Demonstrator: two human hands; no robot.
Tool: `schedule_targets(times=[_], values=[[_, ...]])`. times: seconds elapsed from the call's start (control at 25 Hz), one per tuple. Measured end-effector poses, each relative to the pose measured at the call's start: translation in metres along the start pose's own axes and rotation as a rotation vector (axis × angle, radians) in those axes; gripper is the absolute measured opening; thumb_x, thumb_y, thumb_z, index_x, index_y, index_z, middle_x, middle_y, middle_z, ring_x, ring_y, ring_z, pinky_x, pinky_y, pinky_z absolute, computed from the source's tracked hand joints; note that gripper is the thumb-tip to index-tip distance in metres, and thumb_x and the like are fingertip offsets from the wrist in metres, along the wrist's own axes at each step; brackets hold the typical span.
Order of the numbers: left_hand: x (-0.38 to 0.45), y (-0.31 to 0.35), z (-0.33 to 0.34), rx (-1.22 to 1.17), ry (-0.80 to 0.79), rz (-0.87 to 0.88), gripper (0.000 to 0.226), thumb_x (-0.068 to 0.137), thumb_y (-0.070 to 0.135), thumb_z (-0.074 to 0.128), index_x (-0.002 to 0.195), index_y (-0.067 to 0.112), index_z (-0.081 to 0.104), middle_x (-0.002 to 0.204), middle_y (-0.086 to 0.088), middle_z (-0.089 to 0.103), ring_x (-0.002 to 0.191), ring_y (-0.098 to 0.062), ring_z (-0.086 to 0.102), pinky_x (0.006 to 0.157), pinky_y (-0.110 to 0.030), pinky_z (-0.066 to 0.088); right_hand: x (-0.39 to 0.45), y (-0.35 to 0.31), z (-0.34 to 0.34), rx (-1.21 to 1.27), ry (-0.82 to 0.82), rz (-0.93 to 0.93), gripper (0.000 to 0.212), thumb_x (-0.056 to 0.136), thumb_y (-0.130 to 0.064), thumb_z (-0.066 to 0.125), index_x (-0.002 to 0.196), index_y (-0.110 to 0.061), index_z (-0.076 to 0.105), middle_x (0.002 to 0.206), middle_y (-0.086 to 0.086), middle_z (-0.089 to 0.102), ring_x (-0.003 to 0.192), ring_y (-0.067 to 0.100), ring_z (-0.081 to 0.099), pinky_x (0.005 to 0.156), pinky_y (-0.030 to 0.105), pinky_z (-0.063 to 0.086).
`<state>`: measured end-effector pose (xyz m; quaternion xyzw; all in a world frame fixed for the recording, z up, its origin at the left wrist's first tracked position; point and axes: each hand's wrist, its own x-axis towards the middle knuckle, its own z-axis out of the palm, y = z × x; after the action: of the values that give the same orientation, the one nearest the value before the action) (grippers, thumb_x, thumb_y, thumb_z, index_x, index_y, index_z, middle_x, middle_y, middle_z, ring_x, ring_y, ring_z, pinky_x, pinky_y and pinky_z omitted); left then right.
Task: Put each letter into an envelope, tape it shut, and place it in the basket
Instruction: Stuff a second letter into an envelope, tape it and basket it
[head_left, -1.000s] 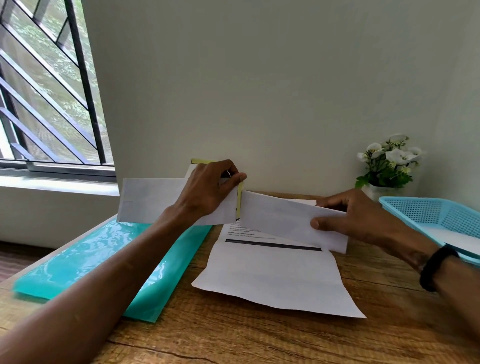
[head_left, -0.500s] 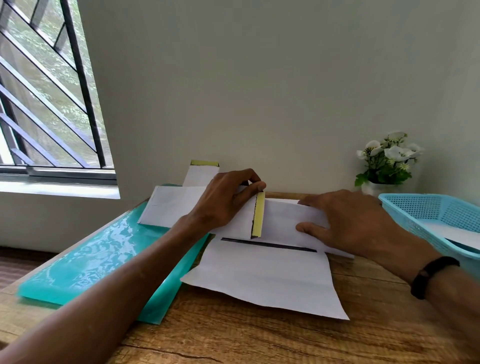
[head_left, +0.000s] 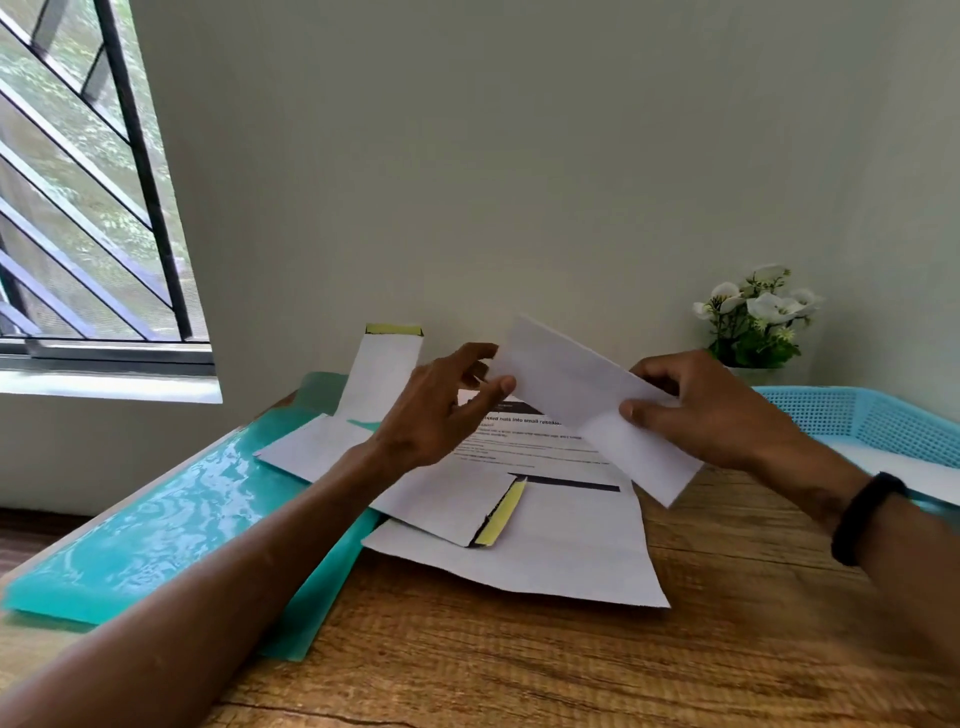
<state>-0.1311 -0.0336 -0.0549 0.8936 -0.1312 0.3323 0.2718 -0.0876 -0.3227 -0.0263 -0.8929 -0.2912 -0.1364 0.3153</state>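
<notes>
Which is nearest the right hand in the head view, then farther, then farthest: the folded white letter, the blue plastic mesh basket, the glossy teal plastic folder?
1. Folded white letter: gripped by the right hand.
2. Blue plastic mesh basket: just right of that hand, on the table.
3. Glossy teal plastic folder: far left, past the left hand.

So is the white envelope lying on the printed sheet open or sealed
Open. The white envelope lies with its flap unfolded, yellow adhesive strip exposed, on the printed sheet.
</notes>
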Motion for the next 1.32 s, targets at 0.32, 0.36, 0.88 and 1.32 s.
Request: schedule_targets(times=[0.32, 0.36, 0.88, 1.32], values=[[0.000, 0.024, 0.011, -0.681, -0.107, -0.334, 0.025, 0.101, 0.027, 0.066, 0.104, 0.004, 0.076, 0.084, -0.012, 0.080, 0.069, -0.015, 0.075, 0.069, -0.025, 0.061, -0.015, -0.019, 0.011, -0.364, 0.115, -0.293, 0.095, 0.072, -0.071, 0.077, 0.150, -0.047, 0.030, 0.141, -0.005, 0.053, 0.111, 0.017, 0.063, 0.082, 0.041, 0.061], [0.000, 0.025, 0.011, -0.716, -0.140, -0.363, 0.026, 0.101, 0.028, 0.066, 0.106, 0.004, 0.076, 0.086, -0.013, 0.081, 0.072, -0.016, 0.076, 0.071, -0.025, 0.061, -0.016, -0.020, 0.015, -0.431, 0.093, -0.320, 0.093, 0.073, -0.070, 0.077, 0.149, -0.044, 0.032, 0.146, -0.003, 0.048, 0.116, 0.022, 0.062, 0.083, 0.043, 0.060], [0.011, -0.002, -0.059, 0.263, -0.982, -0.311, 0.111, 0.054, 0.076, 0.083, 0.151, 0.052, 0.035, 0.156, 0.012, 0.047, 0.144, -0.016, 0.042, 0.121, -0.047, 0.036, -0.011, -0.015, 0.009, 0.138, -0.106, -0.051, 0.051, 0.062, -0.074, 0.082, 0.102, -0.042, 0.080, 0.122, -0.019, 0.066, 0.118, 0.012, 0.060, 0.100, 0.038, 0.049], [0.009, 0.004, -0.042, 0.192, -0.879, -0.271, 0.063, 0.067, 0.056, 0.086, 0.122, 0.036, 0.061, 0.127, 0.014, 0.061, 0.117, -0.013, 0.058, 0.103, -0.031, 0.050, -0.014, -0.016, 0.023, 0.129, -0.136, -0.050, 0.041, 0.064, -0.061, 0.087, 0.099, -0.042, 0.081, 0.107, -0.024, 0.068, 0.098, -0.003, 0.061, 0.095, 0.031, 0.053]])
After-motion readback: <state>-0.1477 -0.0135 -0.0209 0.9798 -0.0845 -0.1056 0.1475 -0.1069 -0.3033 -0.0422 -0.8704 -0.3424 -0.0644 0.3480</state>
